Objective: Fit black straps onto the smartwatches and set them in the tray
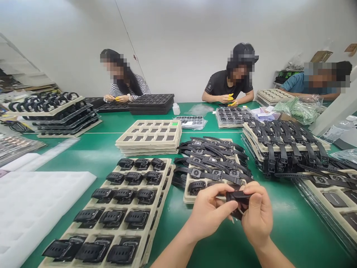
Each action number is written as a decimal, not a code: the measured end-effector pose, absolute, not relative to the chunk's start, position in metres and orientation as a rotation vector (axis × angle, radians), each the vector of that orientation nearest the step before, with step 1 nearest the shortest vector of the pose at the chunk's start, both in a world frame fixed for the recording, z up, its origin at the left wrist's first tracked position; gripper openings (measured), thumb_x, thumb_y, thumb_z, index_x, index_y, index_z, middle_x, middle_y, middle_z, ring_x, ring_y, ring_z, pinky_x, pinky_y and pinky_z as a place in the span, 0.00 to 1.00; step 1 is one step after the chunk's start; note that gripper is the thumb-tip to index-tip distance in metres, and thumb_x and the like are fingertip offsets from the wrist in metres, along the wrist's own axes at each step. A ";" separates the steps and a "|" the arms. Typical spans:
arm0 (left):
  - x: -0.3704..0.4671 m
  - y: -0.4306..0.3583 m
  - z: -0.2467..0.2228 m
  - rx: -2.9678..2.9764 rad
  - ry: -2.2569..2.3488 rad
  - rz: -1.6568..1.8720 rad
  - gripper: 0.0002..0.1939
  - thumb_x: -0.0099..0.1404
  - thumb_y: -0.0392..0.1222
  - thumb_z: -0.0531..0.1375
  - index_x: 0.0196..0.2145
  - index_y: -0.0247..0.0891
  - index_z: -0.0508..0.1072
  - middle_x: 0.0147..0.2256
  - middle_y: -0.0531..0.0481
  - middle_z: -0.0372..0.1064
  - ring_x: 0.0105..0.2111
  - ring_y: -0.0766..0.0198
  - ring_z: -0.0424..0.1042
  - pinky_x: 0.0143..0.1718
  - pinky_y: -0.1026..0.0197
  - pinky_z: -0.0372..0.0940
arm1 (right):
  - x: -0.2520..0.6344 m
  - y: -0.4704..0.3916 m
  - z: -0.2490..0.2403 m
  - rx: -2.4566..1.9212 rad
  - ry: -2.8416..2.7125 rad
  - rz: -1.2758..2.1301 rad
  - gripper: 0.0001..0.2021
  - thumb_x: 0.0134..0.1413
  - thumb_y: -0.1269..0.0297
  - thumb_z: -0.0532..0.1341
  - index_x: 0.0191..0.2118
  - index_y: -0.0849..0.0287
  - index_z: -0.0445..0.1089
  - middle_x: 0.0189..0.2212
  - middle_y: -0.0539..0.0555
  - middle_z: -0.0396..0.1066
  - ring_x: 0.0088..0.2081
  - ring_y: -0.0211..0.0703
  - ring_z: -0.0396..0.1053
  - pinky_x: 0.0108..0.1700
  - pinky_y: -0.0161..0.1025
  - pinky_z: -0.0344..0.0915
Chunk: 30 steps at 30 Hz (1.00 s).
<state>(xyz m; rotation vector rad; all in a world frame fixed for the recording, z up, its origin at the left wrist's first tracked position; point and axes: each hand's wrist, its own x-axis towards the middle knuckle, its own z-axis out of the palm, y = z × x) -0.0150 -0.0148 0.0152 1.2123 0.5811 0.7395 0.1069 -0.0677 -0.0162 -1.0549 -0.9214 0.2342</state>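
Observation:
Between both hands, above the green table, is a black smartwatch [239,197], partly hidden by the fingers. My left hand [213,208] pinches its left side with thumb and fingers. My right hand [258,212] grips the strap from the right, thumb raised along it. Just beyond the hands lies a beige tray [189,199] heaped with smartwatches, their black straps spread out flat. To the left, another beige tray [164,182] carries rows of smartwatches with straps curled closed, one per compartment.
A stack of beige trays [149,143] stands mid-table. More strapped watches [279,137] cover trays at the right, and a tray [315,186] sits at the right edge. White foam [41,208] lies at the left. Across the table, three people [230,82] sit, two wearing yellow finger covers.

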 end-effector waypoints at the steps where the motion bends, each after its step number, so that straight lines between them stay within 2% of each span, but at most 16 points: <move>1: -0.015 -0.016 0.014 1.206 0.583 0.744 0.15 0.58 0.43 0.71 0.42 0.36 0.77 0.40 0.47 0.74 0.24 0.69 0.75 0.25 0.67 0.73 | 0.106 -0.068 -0.017 -1.059 -0.898 0.234 0.16 0.73 0.52 0.51 0.36 0.55 0.66 0.34 0.52 0.60 0.35 0.45 0.64 0.35 0.41 0.63; 7: -0.014 -0.018 0.015 1.187 0.593 0.772 0.15 0.59 0.43 0.70 0.43 0.36 0.77 0.40 0.46 0.75 0.26 0.66 0.76 0.24 0.66 0.73 | 0.108 -0.068 -0.017 -1.023 -0.934 0.244 0.15 0.74 0.55 0.49 0.36 0.54 0.65 0.33 0.51 0.59 0.33 0.44 0.63 0.34 0.40 0.62; 12: -0.016 -0.013 0.025 1.240 0.631 0.753 0.12 0.55 0.37 0.71 0.39 0.35 0.80 0.34 0.50 0.75 0.23 0.69 0.74 0.24 0.68 0.73 | 0.124 -0.069 -0.019 -1.114 -1.239 0.260 0.11 0.72 0.57 0.55 0.40 0.54 0.71 0.32 0.52 0.64 0.32 0.44 0.64 0.33 0.39 0.62; 16: -0.012 -0.009 0.026 1.064 0.581 0.758 0.20 0.50 0.33 0.73 0.43 0.36 0.79 0.37 0.49 0.77 0.23 0.69 0.74 0.24 0.67 0.73 | 0.128 -0.070 -0.020 -1.133 -1.168 0.183 0.10 0.72 0.59 0.55 0.40 0.53 0.72 0.33 0.52 0.67 0.34 0.45 0.67 0.34 0.40 0.64; 22: -0.008 -0.010 0.022 0.974 0.604 0.814 0.13 0.48 0.37 0.75 0.32 0.32 0.80 0.30 0.49 0.78 0.21 0.70 0.73 0.24 0.67 0.72 | 0.133 -0.069 -0.016 -1.103 -1.233 0.159 0.06 0.70 0.65 0.58 0.40 0.52 0.73 0.32 0.50 0.67 0.32 0.42 0.66 0.34 0.39 0.65; 27: -0.010 -0.008 0.020 0.994 0.613 0.877 0.14 0.48 0.41 0.77 0.31 0.34 0.82 0.28 0.50 0.78 0.24 0.68 0.74 0.26 0.67 0.72 | 0.140 -0.069 -0.013 -1.083 -1.361 0.225 0.06 0.68 0.68 0.60 0.43 0.51 0.75 0.34 0.52 0.67 0.34 0.42 0.67 0.34 0.38 0.67; 30: -0.011 -0.007 0.021 1.059 0.601 0.885 0.13 0.50 0.43 0.76 0.33 0.35 0.83 0.30 0.48 0.80 0.29 0.65 0.77 0.33 0.64 0.74 | 0.141 -0.070 -0.013 -1.037 -1.287 0.453 0.08 0.70 0.66 0.58 0.43 0.51 0.75 0.35 0.51 0.64 0.27 0.37 0.64 0.26 0.34 0.65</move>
